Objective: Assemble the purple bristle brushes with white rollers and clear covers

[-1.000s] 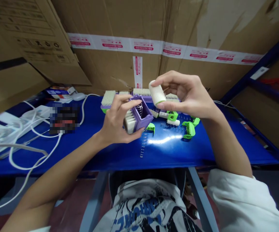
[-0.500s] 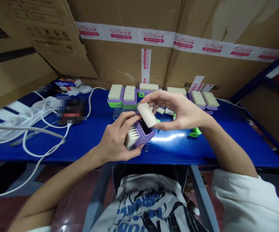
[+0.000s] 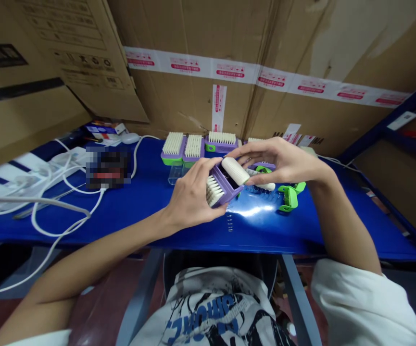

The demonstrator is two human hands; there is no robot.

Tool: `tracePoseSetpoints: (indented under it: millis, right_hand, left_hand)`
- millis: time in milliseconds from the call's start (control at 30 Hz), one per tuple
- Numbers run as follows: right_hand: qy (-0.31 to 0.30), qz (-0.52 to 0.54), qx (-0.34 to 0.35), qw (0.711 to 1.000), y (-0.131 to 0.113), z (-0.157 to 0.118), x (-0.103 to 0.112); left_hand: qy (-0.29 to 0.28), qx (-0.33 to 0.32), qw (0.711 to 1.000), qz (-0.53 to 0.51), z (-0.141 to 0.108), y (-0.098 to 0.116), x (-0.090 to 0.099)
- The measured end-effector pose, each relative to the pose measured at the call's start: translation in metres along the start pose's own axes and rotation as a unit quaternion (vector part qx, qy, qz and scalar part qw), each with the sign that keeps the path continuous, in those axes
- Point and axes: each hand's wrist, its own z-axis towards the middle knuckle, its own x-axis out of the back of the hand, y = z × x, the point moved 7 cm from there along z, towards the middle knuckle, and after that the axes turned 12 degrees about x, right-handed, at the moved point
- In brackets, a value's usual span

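My left hand is wrapped round a purple brush body, tilted so that its white bristles face left and its hollow side shows. My right hand pinches a white ribbed roller by its ends, holding it at the mouth of the hollow; whether it is seated inside I cannot tell. Beneath my right hand lie another white roller and a purple part. Several green clip-like parts lie just right of them. A small coiled spring rests on the blue table below the brush body.
Several purple brushes with white bristles stand along the back, before a cardboard wall. Clear plastic pieces lie in front of them. White cables, a power strip and a blurred-out dark object occupy the left side.
Both hands have shifted slightly right with what they hold. The roller has come lower against the hollow of the brush body. More green parts and another roller now show under my right hand.
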Motion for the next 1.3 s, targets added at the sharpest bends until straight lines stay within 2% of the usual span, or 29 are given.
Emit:
tracePoseSetpoints:
  millis: [133,233,300,400,467,567,667,767,1133,1300]
  right_hand:
    - [-0.022,0.013,-0.027,0.999,0.006,-0.004,0.006]
    - [-0.027,0.038,-0.021,0.999,0.004,-0.002,-0.003]
    - [-0.01,0.003,-0.02,1.0,0.0,0.001,-0.013]
    - [0.052,-0.12,-0.007,0.991,-0.011,0.005,-0.027]
    - [0.065,-0.192,0.022,0.979,-0.023,0.008,-0.038]
    - [0.041,-0.227,0.05,0.972,-0.032,0.013,-0.053]
    - [0.038,-0.211,0.056,0.975,-0.033,0.016,-0.056]
    - [0.042,-0.198,0.056,0.978,-0.029,0.016,-0.055]
    - [0.035,-0.207,0.043,0.977,-0.031,0.013,-0.059]
    - [0.061,-0.21,0.047,0.975,-0.03,0.016,-0.062]
  left_hand:
    - [0.004,0.014,1.0,0.012,0.001,-0.002,-0.006]
    - [0.039,0.029,0.999,0.025,-0.006,-0.003,-0.007]
    - [0.067,0.042,0.996,0.031,-0.012,-0.005,-0.008]
    - [0.091,0.057,0.994,0.004,-0.023,-0.01,-0.006]
    - [0.073,0.063,0.994,-0.058,-0.029,-0.014,0.0]
    - [0.015,0.09,0.981,-0.173,-0.031,-0.023,0.018]
    - [0.007,0.121,0.973,-0.197,-0.024,-0.028,0.042]
    - [0.01,0.137,0.974,-0.181,-0.013,-0.026,0.054]
    - [-0.009,0.155,0.979,-0.131,0.017,-0.021,0.064]
    - [0.003,0.161,0.98,-0.12,0.022,-0.015,0.064]
